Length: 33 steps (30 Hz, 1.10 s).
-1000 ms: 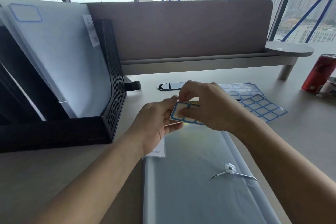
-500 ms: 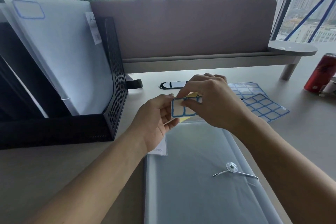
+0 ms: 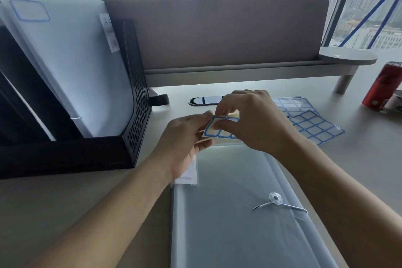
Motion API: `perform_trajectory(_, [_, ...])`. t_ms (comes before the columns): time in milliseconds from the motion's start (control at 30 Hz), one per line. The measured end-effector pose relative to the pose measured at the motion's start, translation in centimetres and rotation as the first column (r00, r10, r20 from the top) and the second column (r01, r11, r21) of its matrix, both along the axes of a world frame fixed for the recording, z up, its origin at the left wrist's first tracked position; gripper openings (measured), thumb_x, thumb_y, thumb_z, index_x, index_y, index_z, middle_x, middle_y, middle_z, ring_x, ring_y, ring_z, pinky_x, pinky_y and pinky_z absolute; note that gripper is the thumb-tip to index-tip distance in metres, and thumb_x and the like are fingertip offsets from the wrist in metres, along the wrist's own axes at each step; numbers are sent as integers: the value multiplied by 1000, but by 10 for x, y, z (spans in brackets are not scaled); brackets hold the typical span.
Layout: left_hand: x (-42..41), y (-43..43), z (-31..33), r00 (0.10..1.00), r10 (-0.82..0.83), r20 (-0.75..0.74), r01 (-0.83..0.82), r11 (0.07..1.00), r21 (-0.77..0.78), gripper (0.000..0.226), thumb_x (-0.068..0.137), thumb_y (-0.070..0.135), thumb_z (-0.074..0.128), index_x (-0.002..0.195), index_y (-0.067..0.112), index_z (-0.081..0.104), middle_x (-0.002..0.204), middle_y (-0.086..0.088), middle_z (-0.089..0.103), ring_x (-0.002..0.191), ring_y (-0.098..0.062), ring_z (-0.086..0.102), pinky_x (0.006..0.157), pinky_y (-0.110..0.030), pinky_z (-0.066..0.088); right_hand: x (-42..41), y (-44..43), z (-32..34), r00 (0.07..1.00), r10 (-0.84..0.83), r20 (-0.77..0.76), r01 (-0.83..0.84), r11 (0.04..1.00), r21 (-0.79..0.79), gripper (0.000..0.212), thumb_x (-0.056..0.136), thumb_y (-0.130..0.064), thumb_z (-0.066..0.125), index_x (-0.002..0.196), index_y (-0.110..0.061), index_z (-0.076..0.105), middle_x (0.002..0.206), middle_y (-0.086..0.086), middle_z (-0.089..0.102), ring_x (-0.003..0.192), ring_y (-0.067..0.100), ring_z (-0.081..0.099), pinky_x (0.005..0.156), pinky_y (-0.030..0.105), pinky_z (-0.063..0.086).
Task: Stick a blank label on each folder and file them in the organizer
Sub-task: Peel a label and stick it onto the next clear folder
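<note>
Above a grey folder (image 3: 235,213) lying flat on the desk (image 3: 65,213), a left hand (image 3: 185,137) and right hand (image 3: 254,119) both pinch a blue-bordered label sheet (image 3: 218,130), beside a black organizer (image 3: 134,98) holding a labelled folder (image 3: 71,67).

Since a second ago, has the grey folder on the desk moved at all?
No. The grey folder lies flat, its top edge at the same spot beside the black organizer.

Right part of the small label sheet (image 3: 219,129) hidden behind the right hand (image 3: 254,122), grey folder (image 3: 235,224) cut off by the bottom edge, black organizer (image 3: 71,154) and red can (image 3: 384,85) cropped at the sides, print on the folder's tag (image 3: 188,177) too small to read
</note>
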<state>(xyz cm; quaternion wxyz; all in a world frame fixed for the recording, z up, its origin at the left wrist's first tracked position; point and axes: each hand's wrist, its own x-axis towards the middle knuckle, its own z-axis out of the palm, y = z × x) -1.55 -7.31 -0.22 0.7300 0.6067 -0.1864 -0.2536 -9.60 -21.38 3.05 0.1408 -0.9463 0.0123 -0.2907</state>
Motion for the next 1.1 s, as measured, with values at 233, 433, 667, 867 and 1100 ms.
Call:
perform_trajectory(233, [16,17,2,517,-52,854,-200,963,180,36,87,56,58,110,29,64,104,15,65,90,-6,65,79,-27,55,-1,-6,6,994,96,-45,-93,992,82,15,84,-37,76,89,-22,75,76,-10,67,71,13,63,71,35,54])
perform_trajectory(433, [11,15,6,575,6,818,-143,985,93,10,87,33,65,93,40,69,89,15,72,84,-7,68,78,-29,56,-2,-5,7,994,104,-18,-102,991,91,16,81,-29,81,84,-19,69,71,-10,65,67,12,63,66,27,50])
perform_trajectory(667, [9,13,6,676,19,737,-110,991,75,11,90,16,71,92,26,73,86,9,75,83,-11,70,76,-24,55,-4,-4,9,994,100,37,-103,989,109,19,81,-34,80,80,-22,66,72,-12,63,70,8,60,64,16,45])
perform_trajectory(867, [5,12,9,730,32,683,-93,994,52,11,88,16,72,87,27,73,82,11,75,75,-6,68,71,-18,53,-4,-3,7,988,108,108,-113,993,45,16,81,-31,80,85,-19,70,81,-14,58,79,11,57,68,29,48])
perform_trajectory(1100, [3,11,11,764,45,644,-98,994,47,10,87,15,73,85,25,73,75,17,74,70,1,66,68,-11,49,-3,-3,6,977,132,168,-125,991,-52,13,82,-29,77,85,-18,72,84,-16,59,75,9,56,68,26,42])
